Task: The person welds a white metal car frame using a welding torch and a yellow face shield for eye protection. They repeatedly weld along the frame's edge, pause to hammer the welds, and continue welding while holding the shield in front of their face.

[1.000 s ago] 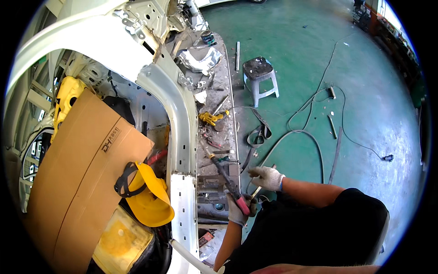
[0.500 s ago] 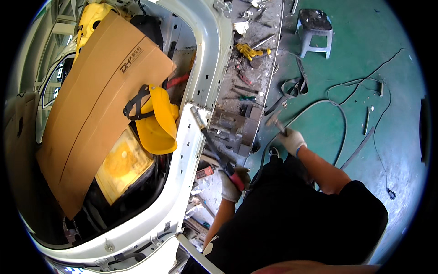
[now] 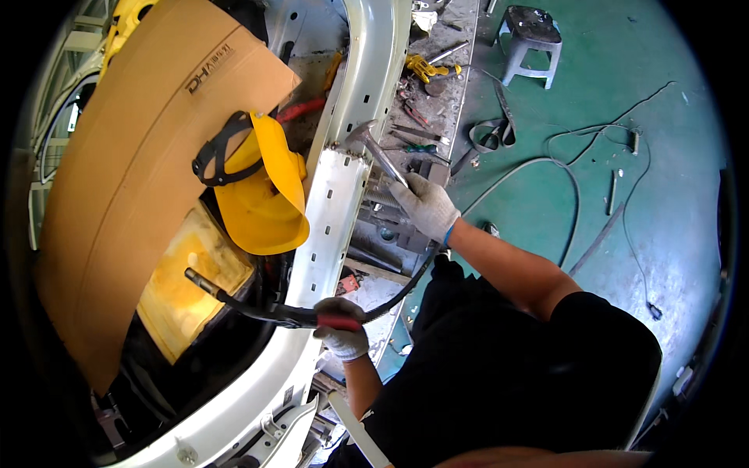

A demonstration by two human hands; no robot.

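My right hand [image 3: 425,207], in a pale work glove, is closed round the handle of a hammer [image 3: 382,160]. The hammer's head is at the joint in the white car body frame [image 3: 316,242]; whether it touches the metal I cannot tell. Lower down, my gloved left hand [image 3: 341,343] grips a welding torch [image 3: 253,310] by its red part. The torch's nozzle points left, over a yellow-stained pad [image 3: 191,281] inside the door opening, and its cable runs off to the right. Left of the frame, a yellow welding mask [image 3: 269,203] with a black headband rests against a cardboard sheet [image 3: 133,171].
Along the frame's right side runs a cluttered strip with a yellow power tool [image 3: 425,69], green-handled tool [image 3: 421,147] and metal pieces. On the green floor are a grey stool [image 3: 534,43], looped cables [image 3: 576,210], a strap [image 3: 507,129] and a rod [image 3: 612,193].
My right hand has brought the hammer from over the floor up and left to the frame joint. My left hand has moved left and down, swinging the torch nozzle over the door opening.
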